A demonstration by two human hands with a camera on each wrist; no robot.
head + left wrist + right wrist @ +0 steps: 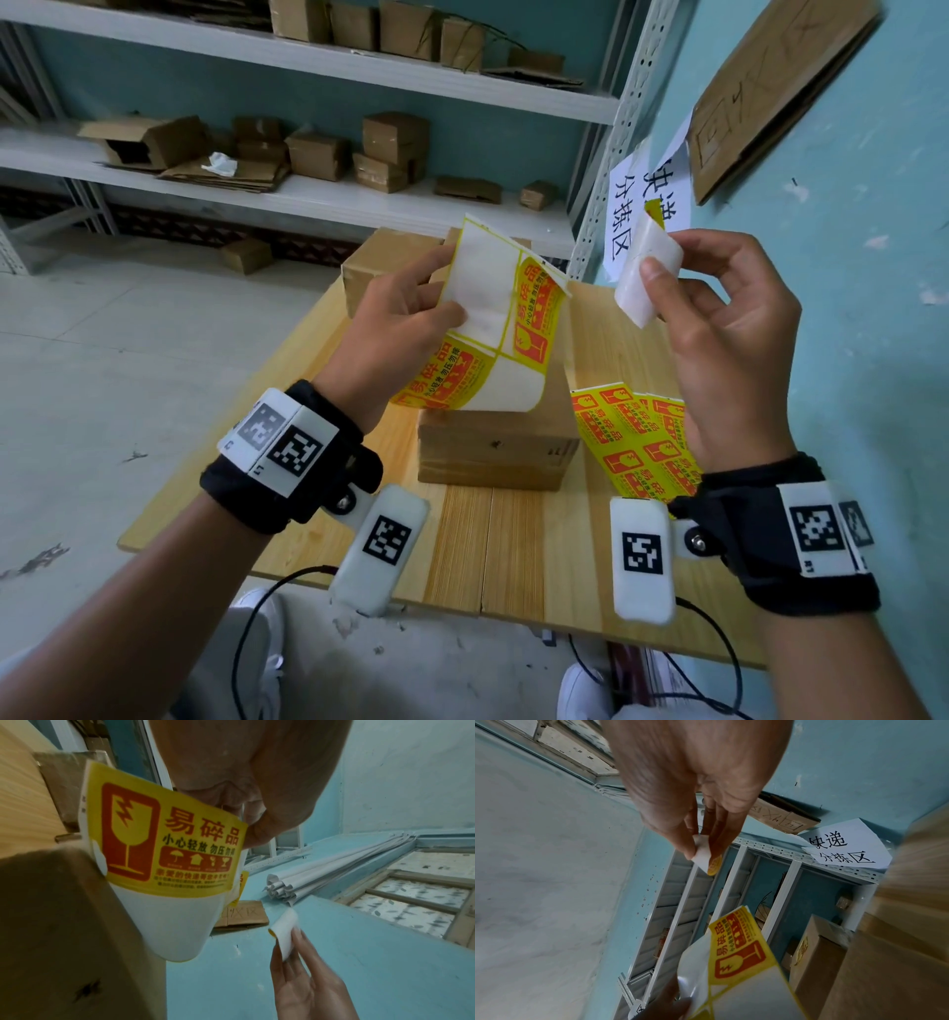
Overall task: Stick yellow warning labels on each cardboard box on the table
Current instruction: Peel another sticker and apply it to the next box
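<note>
Left hand (395,318) gripping label sheet (493,329), right hand (719,329) pinching peeled label (649,272), its print hidden

1. We see a peeled yellow label (648,272), white back toward us, curled and held aloft.
2. A partly emptied label sheet (493,329) hangs above the near cardboard box (493,452); a second box (382,262) stands behind.

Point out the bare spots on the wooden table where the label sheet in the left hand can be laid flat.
The near strip of the wooden table, between the near cardboard box and the front edge, is bare. So is the near-left part beneath the left hand. It is crowded on the right, where loose label sheets lie beside the box, and at the back, where the far cardboard boxes stand.
</note>
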